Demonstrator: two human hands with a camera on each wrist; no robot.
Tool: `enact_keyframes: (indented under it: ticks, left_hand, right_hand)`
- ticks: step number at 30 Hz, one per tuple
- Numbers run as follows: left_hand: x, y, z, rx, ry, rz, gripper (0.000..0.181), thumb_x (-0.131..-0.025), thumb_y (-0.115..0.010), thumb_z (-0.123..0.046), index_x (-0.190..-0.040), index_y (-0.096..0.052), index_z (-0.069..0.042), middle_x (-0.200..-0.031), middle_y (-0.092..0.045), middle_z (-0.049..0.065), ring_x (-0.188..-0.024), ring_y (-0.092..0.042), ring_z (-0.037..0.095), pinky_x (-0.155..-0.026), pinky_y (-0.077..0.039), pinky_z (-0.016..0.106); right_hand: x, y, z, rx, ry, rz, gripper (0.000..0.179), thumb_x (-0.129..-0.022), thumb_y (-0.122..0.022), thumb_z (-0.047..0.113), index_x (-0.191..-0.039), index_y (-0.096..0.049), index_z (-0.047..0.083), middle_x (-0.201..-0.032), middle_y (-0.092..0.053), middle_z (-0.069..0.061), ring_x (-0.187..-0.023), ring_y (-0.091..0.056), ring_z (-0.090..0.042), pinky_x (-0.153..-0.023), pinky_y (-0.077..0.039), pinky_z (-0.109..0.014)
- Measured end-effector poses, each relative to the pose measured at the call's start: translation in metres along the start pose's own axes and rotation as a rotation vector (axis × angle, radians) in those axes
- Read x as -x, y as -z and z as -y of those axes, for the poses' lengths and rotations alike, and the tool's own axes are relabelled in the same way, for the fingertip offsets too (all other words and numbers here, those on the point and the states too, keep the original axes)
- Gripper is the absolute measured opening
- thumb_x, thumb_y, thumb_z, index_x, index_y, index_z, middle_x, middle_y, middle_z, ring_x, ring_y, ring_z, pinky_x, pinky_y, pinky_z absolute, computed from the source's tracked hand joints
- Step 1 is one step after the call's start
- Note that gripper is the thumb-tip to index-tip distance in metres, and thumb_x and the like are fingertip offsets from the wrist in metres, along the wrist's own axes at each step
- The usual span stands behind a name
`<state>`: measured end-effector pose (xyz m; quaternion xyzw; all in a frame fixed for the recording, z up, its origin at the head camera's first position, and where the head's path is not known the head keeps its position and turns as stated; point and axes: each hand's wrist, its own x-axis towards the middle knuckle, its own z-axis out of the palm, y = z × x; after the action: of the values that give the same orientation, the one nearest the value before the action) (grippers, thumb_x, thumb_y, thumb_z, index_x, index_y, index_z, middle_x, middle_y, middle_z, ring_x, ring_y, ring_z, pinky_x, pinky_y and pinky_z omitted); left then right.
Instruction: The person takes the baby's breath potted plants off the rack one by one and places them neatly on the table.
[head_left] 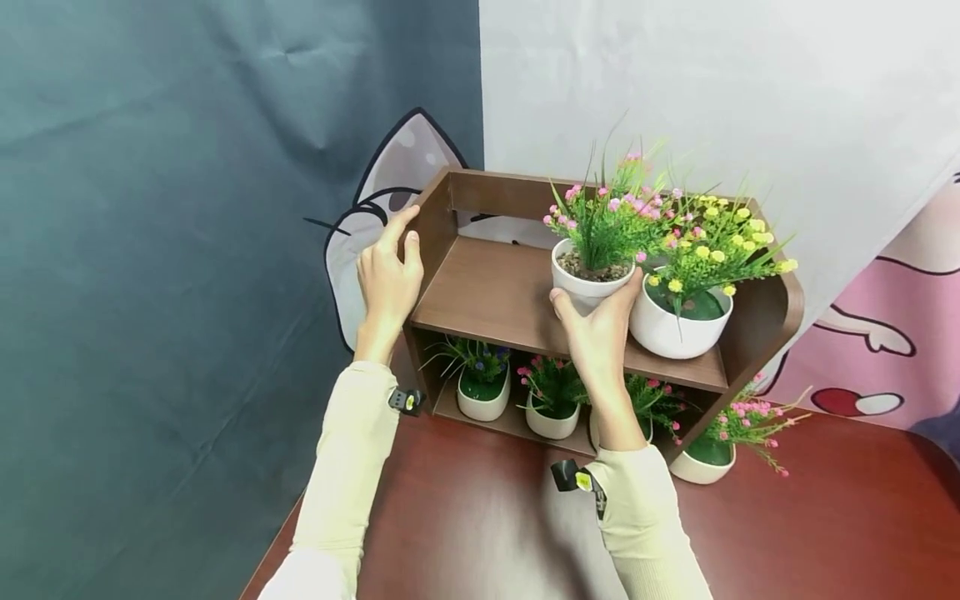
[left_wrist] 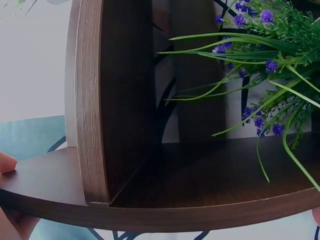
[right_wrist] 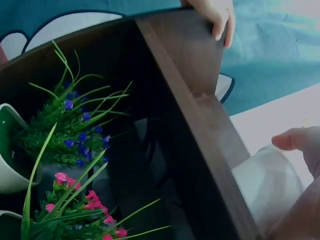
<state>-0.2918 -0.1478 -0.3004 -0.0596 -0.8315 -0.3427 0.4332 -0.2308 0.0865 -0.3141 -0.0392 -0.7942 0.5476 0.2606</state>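
My right hand (head_left: 600, 337) grips a white pot (head_left: 581, 287) from the front, thumb on its left side and fingers on its right. Pink flowers and long grass blades (head_left: 600, 225) rise from it over a bed of small pebbles. The pot is over the upper board of a brown two-level shelf (head_left: 487, 283), close beside a white pot of yellow flowers (head_left: 678, 325). My left hand (head_left: 390, 279) holds the shelf's left side panel (left_wrist: 40, 175) near its upper edge. In the left wrist view its thumb (left_wrist: 7, 163) lies on the inner face, with fingers beyond the edge.
On the lower level stand several white pots, one with blue-purple flowers (head_left: 483, 400) and others with pink-red flowers (head_left: 552, 417). Another pink-flowered pot (head_left: 705, 467) stands on the reddish table (head_left: 465, 517), right of the shelf. Cloth backdrops hang behind and at the left.
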Motion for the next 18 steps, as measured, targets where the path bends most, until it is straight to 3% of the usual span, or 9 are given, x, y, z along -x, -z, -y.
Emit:
enact_keyframes:
  ticks: [4,7,12,18]
  left_hand:
    - [0.005,0.002,-0.002,0.007,0.004,-0.003,0.032,-0.085,-0.046,-0.020,-0.115,-0.056,-0.027,-0.099,-0.062,0.000,-0.042,-0.029,0.018,-0.049,-0.029,0.031]
    - [0.005,0.004,-0.003,0.008,0.009,-0.015,0.032,-0.085,-0.046,-0.019,-0.115,-0.056,-0.027,-0.091,-0.064,0.004,-0.041,-0.029,0.018,-0.049,-0.029,0.031]
    - [0.003,0.003,-0.005,0.011,-0.005,-0.017,0.032,-0.085,-0.046,-0.019,-0.115,-0.056,-0.027,-0.075,-0.062,0.007,-0.041,-0.030,0.017,-0.050,-0.029,0.030]
    - [0.002,-0.001,-0.008,0.024,-0.005,-0.034,0.032,-0.085,-0.046,-0.019,-0.115,-0.056,-0.027,-0.069,-0.060,0.008,-0.041,-0.029,0.017,-0.049,-0.027,0.030]
  right_hand:
    - [0.004,-0.001,-0.004,-0.008,0.047,0.023,0.081,-0.077,-0.061,0.022,-0.136,-0.007,0.009,-0.135,-0.021,-0.009,-0.123,-0.020,-0.009,-0.097,-0.016,-0.025]
    - [0.011,-0.004,-0.003,-0.002,0.062,0.050,0.076,-0.078,-0.060,0.019,-0.135,-0.011,0.008,-0.133,-0.025,-0.010,-0.122,-0.024,-0.012,-0.097,-0.020,-0.029]
    - [0.010,-0.009,-0.001,0.028,0.055,-0.011,0.086,-0.072,-0.065,0.029,-0.135,-0.011,0.008,-0.135,-0.024,-0.012,-0.122,-0.023,-0.014,-0.096,-0.021,-0.030]
    - [0.003,-0.009,-0.005,0.046,0.040,-0.026,0.086,-0.065,-0.070,0.039,-0.132,-0.022,0.012,-0.125,-0.040,-0.006,-0.111,-0.040,-0.016,-0.088,-0.031,-0.035]
